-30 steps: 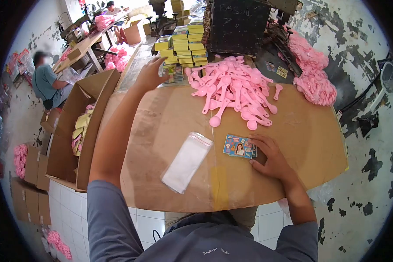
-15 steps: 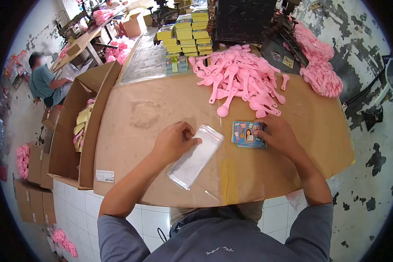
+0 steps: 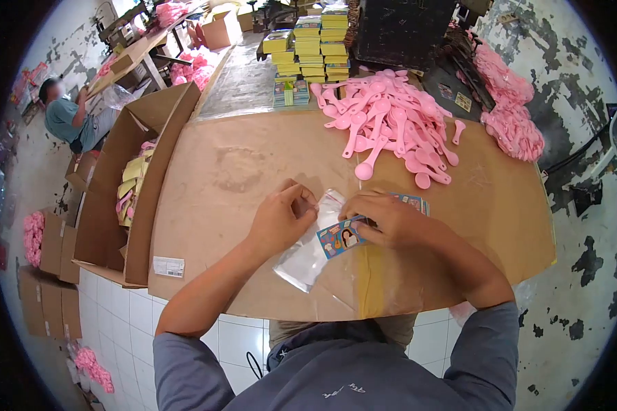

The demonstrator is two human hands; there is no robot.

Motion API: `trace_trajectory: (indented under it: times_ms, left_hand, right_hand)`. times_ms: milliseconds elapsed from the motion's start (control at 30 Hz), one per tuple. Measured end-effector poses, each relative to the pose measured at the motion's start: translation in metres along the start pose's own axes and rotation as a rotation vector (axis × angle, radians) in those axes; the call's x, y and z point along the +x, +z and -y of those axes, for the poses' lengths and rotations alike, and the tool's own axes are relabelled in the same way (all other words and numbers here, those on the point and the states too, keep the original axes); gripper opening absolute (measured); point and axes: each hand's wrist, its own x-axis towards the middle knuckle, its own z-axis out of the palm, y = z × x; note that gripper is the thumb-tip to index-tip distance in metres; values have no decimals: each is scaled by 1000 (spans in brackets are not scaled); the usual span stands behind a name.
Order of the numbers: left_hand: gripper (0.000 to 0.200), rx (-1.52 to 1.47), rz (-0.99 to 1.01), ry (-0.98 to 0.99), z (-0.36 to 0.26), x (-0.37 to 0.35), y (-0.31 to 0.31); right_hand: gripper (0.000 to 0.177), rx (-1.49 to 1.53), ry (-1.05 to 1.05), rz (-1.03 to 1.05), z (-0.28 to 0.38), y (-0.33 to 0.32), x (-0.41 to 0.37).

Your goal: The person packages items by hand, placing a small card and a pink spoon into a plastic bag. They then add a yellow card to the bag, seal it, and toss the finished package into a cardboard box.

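Observation:
A clear plastic bag [image 3: 300, 266] lies slanted on the cardboard-covered table, several perhaps stacked together. My left hand [image 3: 281, 218] is closed at the bag's upper left edge, thumb and finger pinching there. In my right hand [image 3: 385, 216] is a blue printed card [image 3: 337, 240] with a portrait and small pictures on it. That card overlaps the right side of the bag. Behind the right hand, partly hidden by it, rests a pile of the same cards [image 3: 415, 201]. Beyond both hands spreads a heap of pink plastic measuring spoons [image 3: 384, 116].
A long cardboard box [image 3: 159, 185] with yellow and pink packs stands at the left edge. Stacks of yellow-edged cards [image 3: 308, 48] rise at the back. Pink bundles [image 3: 514, 130] hang at the right. Another person [image 3: 72, 118] sits at far left.
My right hand has taken a card from the pile and moved left with it onto the plastic bag. The left hand stays by the bag's edge. The view has shifted slightly.

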Motion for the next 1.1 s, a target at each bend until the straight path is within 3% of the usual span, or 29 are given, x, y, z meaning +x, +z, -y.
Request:
trace_trajectory:
  times_ms: [100,233,300,433,700,800,900,1000,1100]
  left_hand:
    - [16,-237,-49,41,8,3,2]
    - [24,-709,52,-59,14,8,-1]
    - [30,-736,86,-79,8,8,-4]
    - [41,-809,126,-137,-15,3,-6]
    - [57,-633,139,-87,-13,-2,3]
    - [61,-579,150,-65,-13,-3,4]
    - [63,-574,153,-23,-14,-5,5]
    - [63,-550,150,-22,-14,-5,3]
    - [66,-516,149,-37,-16,-5,2]
  right_hand:
    - [15,71,-76,-63,-6,-1,2]
    - [15,262,229,-294,-22,-6,-17]
    - [15,483,459,-464,-30,-7,-19]
    - [16,559,460,-502,-33,-5,-12]
    - [24,730,279,-585,-12,2,-6]
    - [25,224,334,-359,-14,-8,-16]
    - [24,127,232,-402,-8,-10,-14]
    - [21,452,229,-675,-6,3,-6]
    - [17,483,195,-712,-8,6,-5]
